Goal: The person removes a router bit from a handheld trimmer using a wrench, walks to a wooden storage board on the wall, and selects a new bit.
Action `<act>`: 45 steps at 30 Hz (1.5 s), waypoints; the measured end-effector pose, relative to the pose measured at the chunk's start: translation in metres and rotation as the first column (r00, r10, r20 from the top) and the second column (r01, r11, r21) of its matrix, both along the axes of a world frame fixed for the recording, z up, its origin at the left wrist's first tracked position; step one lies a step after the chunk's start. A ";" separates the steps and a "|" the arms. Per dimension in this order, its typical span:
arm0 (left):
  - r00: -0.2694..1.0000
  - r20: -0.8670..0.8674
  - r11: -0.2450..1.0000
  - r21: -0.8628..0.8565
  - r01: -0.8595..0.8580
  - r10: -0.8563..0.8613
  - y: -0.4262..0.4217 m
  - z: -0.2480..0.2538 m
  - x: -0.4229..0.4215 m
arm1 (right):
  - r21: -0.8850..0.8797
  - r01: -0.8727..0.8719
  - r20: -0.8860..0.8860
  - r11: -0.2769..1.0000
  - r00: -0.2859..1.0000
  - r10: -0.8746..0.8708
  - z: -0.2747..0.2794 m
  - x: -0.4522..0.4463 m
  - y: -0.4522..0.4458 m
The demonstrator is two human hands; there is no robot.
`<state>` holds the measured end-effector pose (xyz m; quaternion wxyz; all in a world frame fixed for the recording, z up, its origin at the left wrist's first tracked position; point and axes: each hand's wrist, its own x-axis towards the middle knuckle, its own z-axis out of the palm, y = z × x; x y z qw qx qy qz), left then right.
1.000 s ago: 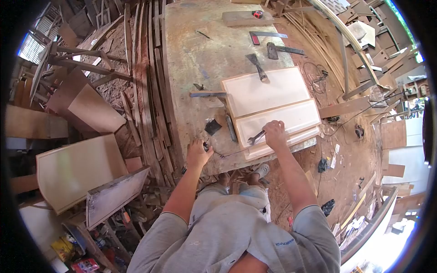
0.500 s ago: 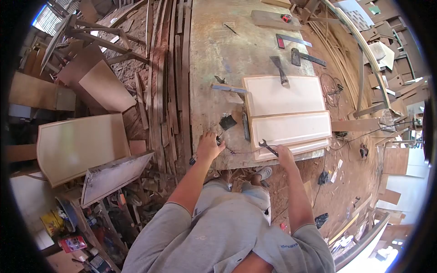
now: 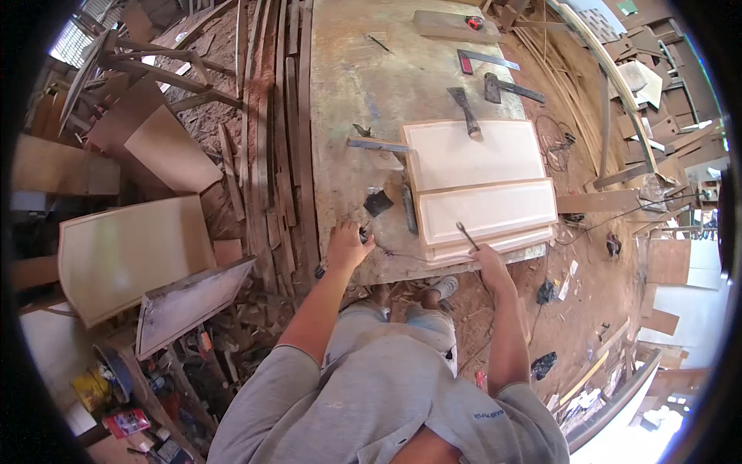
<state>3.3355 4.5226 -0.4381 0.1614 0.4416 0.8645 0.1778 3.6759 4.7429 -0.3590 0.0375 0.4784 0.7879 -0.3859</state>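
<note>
In the head view, the right hand (image 3: 493,268) has its fingers closed around one end of a wrench (image 3: 465,234), whose other end points up and away over the front of the pale framed panels (image 3: 488,210). The left hand (image 3: 349,246) is at the near edge of the surface (image 3: 340,100), its fingers curled around a dark object (image 3: 363,233), mostly hidden by the hand; what it is cannot be told. A thin cord (image 3: 396,254) lies between the left hand and the panels.

The panels lie on the right part of the surface, with a wide-bladed scraper (image 3: 466,114) resting partly on the far one. Beyond them are a hammer (image 3: 493,88), a square (image 3: 485,59) with a red-marked handle and, on a wooden block (image 3: 440,25), a red and black tape measure (image 3: 474,23). A black scrap (image 3: 378,203) lies left of the panels, near a narrow wooden strip (image 3: 377,145) that touches their frame.
</note>
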 end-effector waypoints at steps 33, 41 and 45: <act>0.998 0.051 0.997 -0.074 0.030 -0.027 -0.004 -0.003 -0.006 | 0.080 -0.380 0.170 0.921 0.916 0.363 -0.055 -0.194 -0.106; 0.996 0.081 0.978 -0.205 0.039 -0.022 0.002 0.012 -0.005 | -0.053 -0.107 -0.048 0.993 0.993 0.104 -0.112 -0.172 -0.127; 0.988 0.151 0.961 -0.268 0.071 -0.031 0.007 0.028 -0.009 | -0.109 -0.017 -0.027 0.994 1.000 0.014 -0.121 -0.173 -0.133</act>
